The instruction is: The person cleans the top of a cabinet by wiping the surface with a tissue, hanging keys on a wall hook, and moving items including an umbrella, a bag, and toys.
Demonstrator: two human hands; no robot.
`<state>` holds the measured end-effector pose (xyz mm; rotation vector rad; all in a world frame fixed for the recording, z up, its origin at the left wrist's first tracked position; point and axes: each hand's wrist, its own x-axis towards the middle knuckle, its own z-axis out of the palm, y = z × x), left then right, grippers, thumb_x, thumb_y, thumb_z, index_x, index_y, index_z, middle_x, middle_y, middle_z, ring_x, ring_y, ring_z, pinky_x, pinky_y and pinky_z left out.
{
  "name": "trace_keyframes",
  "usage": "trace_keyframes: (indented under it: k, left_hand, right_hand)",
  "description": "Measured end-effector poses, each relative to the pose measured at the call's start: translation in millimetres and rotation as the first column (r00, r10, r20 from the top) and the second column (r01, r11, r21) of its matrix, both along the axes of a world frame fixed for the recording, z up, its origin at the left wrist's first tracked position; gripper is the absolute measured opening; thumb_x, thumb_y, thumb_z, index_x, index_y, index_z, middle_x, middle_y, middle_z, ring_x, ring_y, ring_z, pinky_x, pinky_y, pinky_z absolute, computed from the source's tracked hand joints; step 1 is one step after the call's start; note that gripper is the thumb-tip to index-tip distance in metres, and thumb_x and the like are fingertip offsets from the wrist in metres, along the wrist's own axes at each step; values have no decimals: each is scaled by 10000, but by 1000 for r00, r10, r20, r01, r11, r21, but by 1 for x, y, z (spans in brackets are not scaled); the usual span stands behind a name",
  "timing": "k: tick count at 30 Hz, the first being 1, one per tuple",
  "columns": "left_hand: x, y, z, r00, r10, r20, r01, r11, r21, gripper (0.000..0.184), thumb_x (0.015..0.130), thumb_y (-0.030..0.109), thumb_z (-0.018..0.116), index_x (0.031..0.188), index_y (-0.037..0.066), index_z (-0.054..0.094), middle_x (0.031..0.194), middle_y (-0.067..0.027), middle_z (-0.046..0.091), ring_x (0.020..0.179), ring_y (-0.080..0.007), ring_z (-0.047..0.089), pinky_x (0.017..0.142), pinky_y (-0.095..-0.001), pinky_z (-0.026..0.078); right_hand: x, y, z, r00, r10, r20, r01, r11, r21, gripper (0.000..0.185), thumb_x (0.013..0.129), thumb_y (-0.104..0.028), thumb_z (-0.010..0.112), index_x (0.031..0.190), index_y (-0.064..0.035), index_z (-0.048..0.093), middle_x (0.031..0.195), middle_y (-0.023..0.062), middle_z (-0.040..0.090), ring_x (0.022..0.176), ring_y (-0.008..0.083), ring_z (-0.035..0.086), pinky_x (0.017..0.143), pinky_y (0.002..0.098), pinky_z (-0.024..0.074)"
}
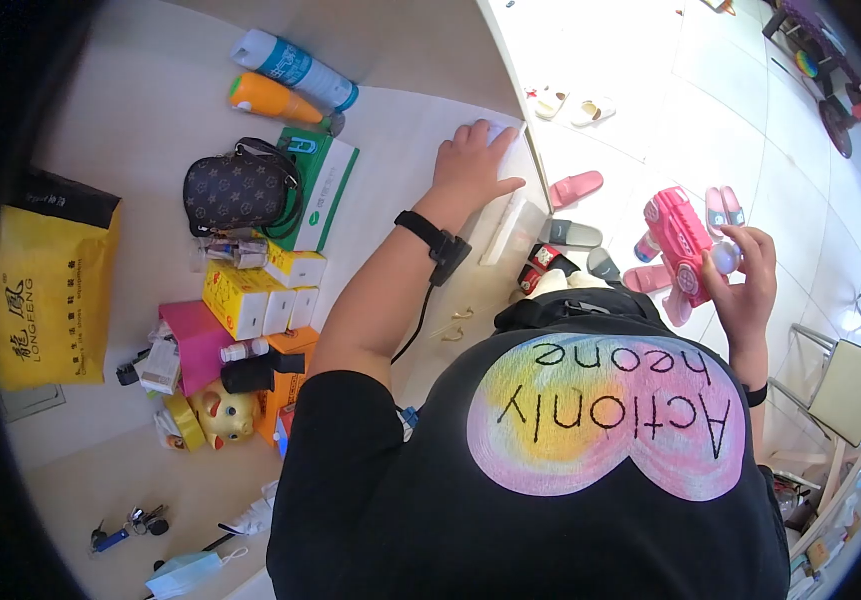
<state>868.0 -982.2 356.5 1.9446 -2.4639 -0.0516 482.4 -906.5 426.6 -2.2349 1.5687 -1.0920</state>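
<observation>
My right hand point(747, 275) is closed on a pink toy truck point(679, 240) with dark pink wheels, held over the floor at the right. A clear round piece point(726, 256) shows by its fingers; whether it belongs to the toy I cannot tell. My left hand point(469, 165) lies with fingers spread at the edge of the pale shelf point(391, 140). Its fingertips touch a small white item point(499, 135), partly covered, whose kind is unclear. A black band with a cabled device point(447, 252) is on the left wrist.
On the shelf are a spray can point(296, 68), an orange bottle point(276, 97), a dark patterned bag point(241, 190), a green box point(326, 190), yellow boxes point(236, 300), a piggy bank point(223, 415) and a yellow bag point(56, 300). Several slippers point(577, 188) and a chair point(849, 393) stand on the tiles.
</observation>
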Motion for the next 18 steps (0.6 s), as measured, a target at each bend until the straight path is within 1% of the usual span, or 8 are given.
trace_keyframes:
  k: [2,5,6,8,12,15,17,18]
  left_hand:
    - [-5,-6,8,999,52,-17,-50,995,85,768,761,513,754,1415,235,464,1377,-164,467,1257,-361,464,964,-502,469]
    - [-13,-14,12,996,84,-3,-84,990,116,770,761,514,754,1416,228,465,1386,-173,463,1263,-369,462,963,-511,471]
    - [-13,-12,9,996,86,-5,-85,990,116,770,761,514,754,1416,228,465,1386,-173,463,1263,-369,462,963,-511,471]
    - [-9,-8,0,998,62,20,-62,997,40,787,739,548,764,1408,253,473,1291,-125,493,1200,-315,477,925,-485,459]
    - [-3,3,5,1000,22,6,-23,997,72,781,758,528,751,1418,226,461,1375,-182,470,1271,-363,459,965,-513,469]
    - [-5,-1,4,999,38,4,-38,996,82,790,757,526,754,1424,229,452,1379,-177,465,1270,-356,458,974,-508,464]
    - [-13,-8,4,999,51,-6,-51,998,31,787,739,547,766,1405,246,474,1288,-124,490,1193,-321,483,899,-482,474]
    - [-15,-9,2,998,55,-5,-55,998,31,787,739,547,766,1405,246,474,1288,-124,490,1193,-321,483,899,-482,474]
  right_hand:
    - [0,0,1,999,-7,-35,8,1000,21,404,735,-27,773,1120,-77,660,1037,102,586,900,227,637,708,327,563]
    - [0,-2,2,1000,20,-19,-20,1000,14,397,741,-29,772,1119,-76,661,1040,104,583,897,226,638,703,324,565]
    - [-2,-1,2,1000,22,-21,-22,1000,13,397,741,-29,772,1119,-76,661,1040,104,583,897,226,638,703,324,565]
    - [-2,-2,1,999,34,-17,-34,999,20,410,757,-41,774,1146,-97,657,1076,89,586,970,206,619,690,298,550]
    - [-2,-1,0,1000,17,-10,-17,1000,10,412,756,-41,775,1147,-96,656,1076,89,587,964,204,620,693,295,550]
    - [-2,-1,1,1000,18,-17,-18,1000,24,417,757,-40,776,1152,-94,654,1078,90,587,961,203,622,694,294,552]
    - [-3,-2,0,999,26,-38,-25,1000,18,422,758,-43,778,1157,-93,652,1082,89,587,962,203,624,696,297,555]
    - [-4,-3,0,999,29,-37,-29,999,18,422,758,-43,778,1157,-93,652,1082,89,587,962,203,624,696,297,555]
